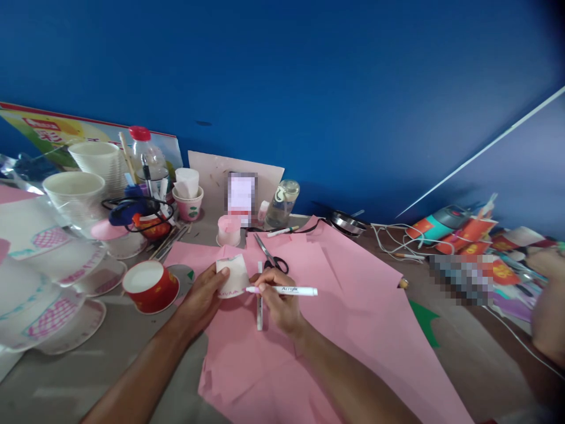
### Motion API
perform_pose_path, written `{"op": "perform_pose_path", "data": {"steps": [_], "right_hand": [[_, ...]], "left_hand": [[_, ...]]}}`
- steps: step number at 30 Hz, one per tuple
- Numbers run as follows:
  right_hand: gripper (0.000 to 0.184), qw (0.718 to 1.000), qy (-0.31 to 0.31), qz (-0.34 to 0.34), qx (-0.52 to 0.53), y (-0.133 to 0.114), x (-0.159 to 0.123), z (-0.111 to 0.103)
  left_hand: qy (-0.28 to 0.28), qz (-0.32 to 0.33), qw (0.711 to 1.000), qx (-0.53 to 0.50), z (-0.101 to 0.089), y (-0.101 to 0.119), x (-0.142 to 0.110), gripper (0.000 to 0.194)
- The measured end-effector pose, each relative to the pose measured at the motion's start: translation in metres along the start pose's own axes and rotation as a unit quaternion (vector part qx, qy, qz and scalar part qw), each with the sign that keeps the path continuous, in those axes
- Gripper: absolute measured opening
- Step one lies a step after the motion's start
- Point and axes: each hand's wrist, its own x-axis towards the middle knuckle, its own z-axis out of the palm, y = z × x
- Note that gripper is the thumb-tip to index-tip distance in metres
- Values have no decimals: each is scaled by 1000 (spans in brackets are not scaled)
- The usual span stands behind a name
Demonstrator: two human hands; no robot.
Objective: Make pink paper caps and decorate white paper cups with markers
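My left hand (207, 294) grips a small white paper cup (232, 274) by its left side, thumb on the front. A line of pink zigzag marks runs along the cup's lower edge. Between thumb and fingers of my right hand (280, 300) is a white acrylic marker (298, 291), its pink tip at the cup's lower right edge. Another white marker (259, 318) lies upright in view on the pink paper (309, 341), partly behind my right hand. Black-handled scissors (279, 265) rest just beyond that hand.
White bowls with pink and blue drawings (48, 253) crowd the left, near a red paper bowl (150, 287). Stacked white cups (75, 185) and a red-capped bottle (143, 156) stand behind. A glass jar (283, 203) is at the wall. Another person's arm (549, 300) shows at right.
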Motion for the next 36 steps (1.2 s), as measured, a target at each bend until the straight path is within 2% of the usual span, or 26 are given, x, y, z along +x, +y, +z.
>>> {"op": "perform_pose_path", "data": {"steps": [8, 22, 29, 33, 36], "right_hand": [[14, 1000, 11, -5, -24, 1, 1, 1], [15, 996, -34, -37, -70, -2, 1, 1], [16, 999, -26, -4, -44, -2, 1, 1], [16, 997, -46, -11, -59, -4, 0, 2], [16, 998, -37, -6, -44, -3, 1, 2]], "left_hand": [[7, 3, 1000, -3, 1, -1, 1, 30], [6, 1, 1000, 9, -1, 0, 0, 29], [5, 5, 1000, 8, 0, 0, 0, 28], [-7, 7, 1000, 10, -3, -2, 1, 26], [-6, 5, 1000, 4, -3, -2, 1, 26]]}}
